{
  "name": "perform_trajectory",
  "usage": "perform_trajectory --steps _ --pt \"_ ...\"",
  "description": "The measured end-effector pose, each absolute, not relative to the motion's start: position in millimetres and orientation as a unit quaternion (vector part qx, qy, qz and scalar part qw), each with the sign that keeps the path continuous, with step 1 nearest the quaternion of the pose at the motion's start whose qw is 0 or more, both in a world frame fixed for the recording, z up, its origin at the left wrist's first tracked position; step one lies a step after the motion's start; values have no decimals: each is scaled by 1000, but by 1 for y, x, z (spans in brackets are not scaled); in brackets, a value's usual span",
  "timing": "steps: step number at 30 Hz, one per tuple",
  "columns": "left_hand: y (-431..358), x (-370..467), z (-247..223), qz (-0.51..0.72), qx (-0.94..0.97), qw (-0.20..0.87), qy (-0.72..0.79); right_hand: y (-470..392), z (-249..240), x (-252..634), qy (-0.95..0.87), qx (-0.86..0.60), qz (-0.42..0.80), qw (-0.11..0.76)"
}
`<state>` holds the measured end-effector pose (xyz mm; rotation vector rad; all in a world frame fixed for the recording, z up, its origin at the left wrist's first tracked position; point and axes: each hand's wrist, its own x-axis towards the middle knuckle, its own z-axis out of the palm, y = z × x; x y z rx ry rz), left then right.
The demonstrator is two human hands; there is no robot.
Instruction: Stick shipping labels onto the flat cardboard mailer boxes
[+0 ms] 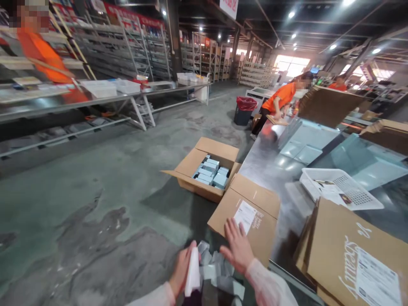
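Note:
My left hand (182, 268), at the bottom centre, is closed round a long, narrow white box (193, 272) held on end. My right hand (237, 245) has its fingers spread and holds nothing; it is over the near edge of a flattened cardboard carton (266, 214) with a white label (246, 217). Whether the fingers touch the carton I cannot tell. Below and between my hands lie several small grey-silver packets or boxes (219, 270), blurred. Just beyond, an open cardboard box (191, 165) holds several small light-blue boxes (208, 168).
A metal table (270, 170) runs along the right, bearing a white plastic basket (360, 195), more flattened cartons (338, 238) and light-blue bins (309, 136). A co-worker in orange (279, 97) bends over it. Another person (41, 55) is at the left bench (105, 100). A bin (242, 114) stands ahead.

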<state>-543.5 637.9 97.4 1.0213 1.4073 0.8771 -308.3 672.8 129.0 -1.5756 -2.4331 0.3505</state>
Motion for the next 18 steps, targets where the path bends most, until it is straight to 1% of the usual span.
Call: perform_trajectory --steps 1,2,4,5,6,8,10,11,13,16,18 --pt "657 -538 111 366 469 539 596 653 126 -305 -837 -517 129 128" --pt "676 -531 123 347 509 515 596 635 124 -298 -807 -558 115 156" --pt "708 -515 141 246 593 468 607 614 121 -278 -651 -733 43 193" --pt "720 -507 148 185 631 439 613 609 120 -268 -551 -812 13 192" --pt "729 -500 152 130 661 411 614 607 120 -259 -478 -859 1 181" --pt "739 -492 155 70 699 372 606 610 121 -250 -431 -886 24 168" --pt "743 -491 155 53 713 363 597 614 126 -256 -423 -881 52 206" --pt "744 -494 154 54 714 366 594 615 130 -263 -412 -877 59 240" --pt "745 -500 153 84 709 395 578 617 144 -282 -391 -852 84 339" --pt "743 -503 157 209 655 502 525 609 180 -303 -378 -769 120 502" --pt "735 -501 165 281 601 568 487 592 211 -295 -359 -744 97 556"
